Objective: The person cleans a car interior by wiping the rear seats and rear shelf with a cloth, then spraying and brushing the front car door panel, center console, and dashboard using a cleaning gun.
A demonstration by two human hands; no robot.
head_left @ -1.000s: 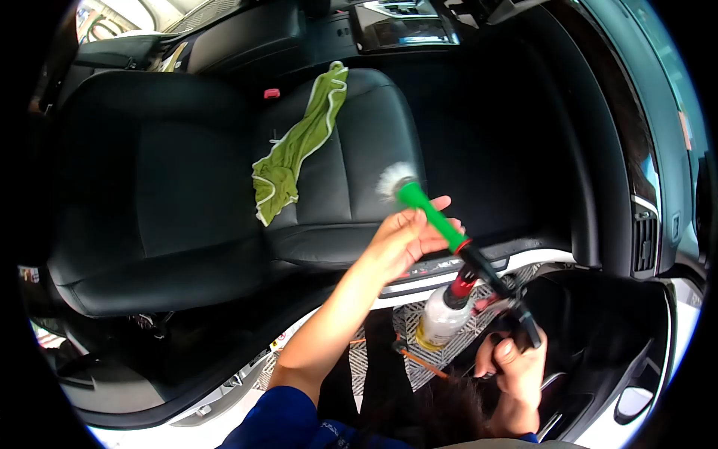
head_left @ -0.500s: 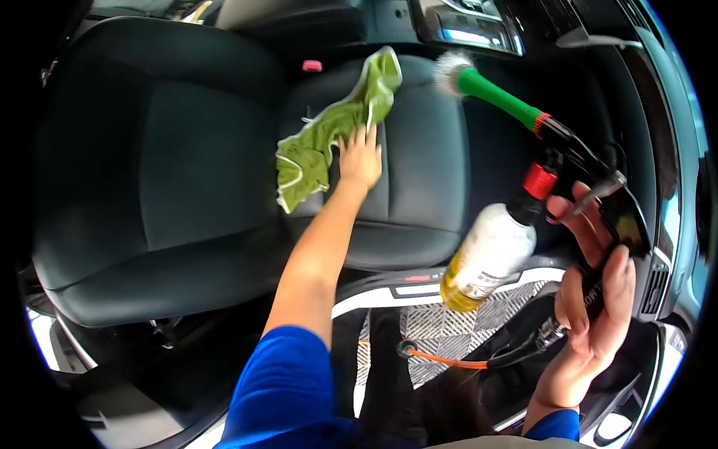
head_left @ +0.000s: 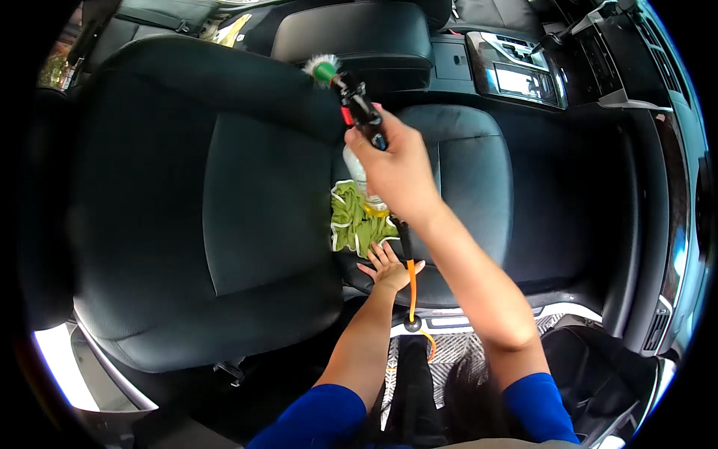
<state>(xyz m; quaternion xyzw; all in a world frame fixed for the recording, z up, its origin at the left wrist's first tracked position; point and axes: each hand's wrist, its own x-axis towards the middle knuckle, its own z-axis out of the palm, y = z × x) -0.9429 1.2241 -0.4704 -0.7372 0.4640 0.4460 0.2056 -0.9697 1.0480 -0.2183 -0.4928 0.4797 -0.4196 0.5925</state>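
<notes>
My right hand [head_left: 404, 168] is wrapped round the black handle of an air cleaning spray gun [head_left: 362, 112], held above the black leather car seat [head_left: 475, 187]. A green nozzle with a white bristle ring [head_left: 324, 71] points toward the far side of the backrest. Below the gun hangs its bottle [head_left: 355, 166], with yellow liquid at the bottom. Fingers spread, my left hand [head_left: 390, 272] lies at the near side of the seat cushion. Its fingertips meet the edge of a bunched green cloth [head_left: 348, 228] with white trim. The bottle partly covers that cloth.
An orange air hose [head_left: 413, 288] runs down from the gun past the seat's near edge. The backrest [head_left: 262, 202] rises on the left. Beyond the seat are the armrest [head_left: 351, 37] and the centre console [head_left: 516, 67]. The door sill [head_left: 565, 310] lies nearest me.
My right hand has swung the spray gun left, from over the footwell to above the seat. My left hand has come nearer me, and the cloth, spread out before, is now bunched by the backrest.
</notes>
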